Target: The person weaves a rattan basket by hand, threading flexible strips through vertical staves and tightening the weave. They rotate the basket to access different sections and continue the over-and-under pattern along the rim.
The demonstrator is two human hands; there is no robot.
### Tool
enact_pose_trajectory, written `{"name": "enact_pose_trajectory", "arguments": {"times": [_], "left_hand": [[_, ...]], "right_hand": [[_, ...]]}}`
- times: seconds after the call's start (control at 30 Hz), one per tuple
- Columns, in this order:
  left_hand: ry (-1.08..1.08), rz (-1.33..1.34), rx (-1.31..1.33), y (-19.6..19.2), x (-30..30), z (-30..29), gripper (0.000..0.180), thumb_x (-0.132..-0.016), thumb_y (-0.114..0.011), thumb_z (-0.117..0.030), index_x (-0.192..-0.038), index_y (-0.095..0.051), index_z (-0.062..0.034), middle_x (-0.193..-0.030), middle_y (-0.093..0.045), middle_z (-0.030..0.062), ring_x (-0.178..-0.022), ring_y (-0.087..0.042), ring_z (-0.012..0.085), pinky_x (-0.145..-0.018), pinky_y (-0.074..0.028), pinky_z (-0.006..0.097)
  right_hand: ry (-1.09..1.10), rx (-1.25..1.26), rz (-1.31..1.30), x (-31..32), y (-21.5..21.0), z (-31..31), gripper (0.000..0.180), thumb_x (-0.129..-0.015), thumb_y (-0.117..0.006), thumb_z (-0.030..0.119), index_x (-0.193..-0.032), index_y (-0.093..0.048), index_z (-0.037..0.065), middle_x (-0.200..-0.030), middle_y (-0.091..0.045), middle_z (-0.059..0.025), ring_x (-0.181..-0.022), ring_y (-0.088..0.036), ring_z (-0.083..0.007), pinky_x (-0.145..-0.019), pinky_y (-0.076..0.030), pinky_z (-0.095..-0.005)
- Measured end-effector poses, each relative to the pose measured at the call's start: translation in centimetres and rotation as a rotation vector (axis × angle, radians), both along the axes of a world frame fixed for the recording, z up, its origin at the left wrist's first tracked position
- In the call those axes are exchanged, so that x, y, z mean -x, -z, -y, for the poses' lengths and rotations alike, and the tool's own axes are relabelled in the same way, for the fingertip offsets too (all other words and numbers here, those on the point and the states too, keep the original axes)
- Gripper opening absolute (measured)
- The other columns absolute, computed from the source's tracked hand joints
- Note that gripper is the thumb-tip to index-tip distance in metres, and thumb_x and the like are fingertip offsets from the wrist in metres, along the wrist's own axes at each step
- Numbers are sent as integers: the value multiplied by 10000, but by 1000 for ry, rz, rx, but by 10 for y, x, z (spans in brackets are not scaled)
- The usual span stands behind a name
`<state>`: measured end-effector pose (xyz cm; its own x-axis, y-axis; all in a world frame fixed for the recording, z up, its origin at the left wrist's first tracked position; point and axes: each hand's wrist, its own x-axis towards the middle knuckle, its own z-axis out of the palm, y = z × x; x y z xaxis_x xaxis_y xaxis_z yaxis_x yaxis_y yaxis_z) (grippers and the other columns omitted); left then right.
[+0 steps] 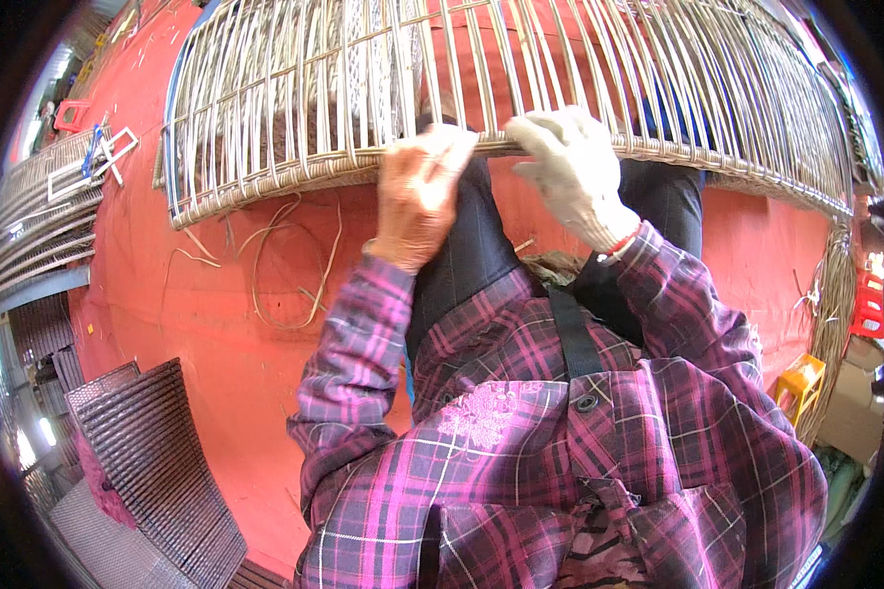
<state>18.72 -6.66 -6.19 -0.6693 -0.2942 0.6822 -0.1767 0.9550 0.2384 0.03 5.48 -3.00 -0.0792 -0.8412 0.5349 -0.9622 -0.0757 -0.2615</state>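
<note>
A long wicker panel (265,108) of pale, closely set rods lies across the far side, over my knees. Its near edge is a braided rim (265,184). My left hand (417,191), bare, is closed at the middle of that rim, its fingers pinched together; whatever they grip is hidden behind them. To its right, my right hand (572,172), in a white knitted glove, is bent over the same rim. Its fingers curl toward the left hand, with the thumb lower down. What lies within the gloved fingers cannot be made out.
Loose cane strands (265,265) curl on the red floor covering (246,393). A dark woven panel (162,461) stands at lower left, and stacked wicker pieces (39,216) lie at far left. On the right are a yellow stool (801,383), a bundle of strands (835,314) and a cardboard box (850,412).
</note>
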Motion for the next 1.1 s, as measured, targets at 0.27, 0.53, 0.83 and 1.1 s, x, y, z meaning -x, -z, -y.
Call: {"name": "enact_pose_trajectory", "arguments": {"times": [0.27, 0.53, 0.83, 1.1], "left_hand": [[-260, 264, 100, -13, -79, 62, 604, -690, -778, -36, -1259, -650, -195, -1216, -592, 68, -1171, -526, 281, -1001, -386, 466], [-191, 228, -7, -25, -85, 61, 471, -690, -775, -40, -1137, -633, -84, -1126, -596, 75, -1063, -559, 287, -934, -414, 444], [-175, 157, 93, -18, -81, 59, 179, -735, -671, -68, -911, -668, -96, -984, -622, 22, -954, -578, 233, -844, -414, 416], [-202, 36, 157, -3, -85, 57, 183, -724, -661, -90, -906, -680, -96, -985, -622, 34, -951, -582, 240, -863, -431, 432]], "right_hand": [[-196, 102, -49, -67, 1, 81, 152, -794, -639, 166, -937, -636, 113, -901, -601, -72, -905, -589, -278, -832, -452, -430], [-163, 2, -48, -82, -6, 85, 307, -733, -754, 175, -1015, -638, 138, -934, -595, -57, -956, -580, -274, -881, -437, -418], [-184, -33, -100, -83, -1, 85, 132, -748, -674, 158, -875, -642, 149, -844, -590, -46, -853, -593, -262, -759, -450, -423], [-259, 13, -60, -85, -5, 86, 69, -784, -630, 167, -850, -631, 147, -801, -593, -44, -782, -600, -271, -684, -452, -429]]}}
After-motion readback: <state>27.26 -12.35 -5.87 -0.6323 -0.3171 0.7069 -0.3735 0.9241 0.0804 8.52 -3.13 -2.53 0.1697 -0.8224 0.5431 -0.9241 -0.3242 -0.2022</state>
